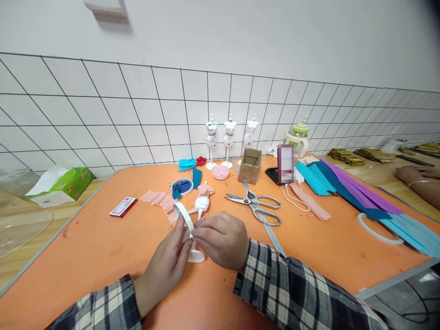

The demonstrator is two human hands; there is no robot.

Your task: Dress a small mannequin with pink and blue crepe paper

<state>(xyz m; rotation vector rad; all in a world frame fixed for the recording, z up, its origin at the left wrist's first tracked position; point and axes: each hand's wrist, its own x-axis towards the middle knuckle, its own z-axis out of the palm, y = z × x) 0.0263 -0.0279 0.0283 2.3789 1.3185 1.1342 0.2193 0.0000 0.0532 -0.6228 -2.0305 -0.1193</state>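
A narrow white roll of tape [185,216] stands on edge in my left hand [168,256], with the thumb and fingers closed around its lower part. At the roll's near right side, my right hand [223,238] pinches the tape with thumb and forefinger. Just behind both hands is a small white dress-form mannequin [202,204] on a round base, partly hidden by my fingers. Pink crepe paper [205,189] covers its upper part. A ruffled pink crepe strip [160,202] lies to its left. Large metal scissors [254,202] rest right of my right hand, across a steel ruler [273,238].
Three white mannequins [229,133] stand by the tiled wall, behind a pink bowl [220,172] and cardboard box [250,167]. Another tape roll [190,190] holds blue scraps. Coloured crepe sheets [360,192] cover the right side. A co-worker's hand [417,175] rests far right.
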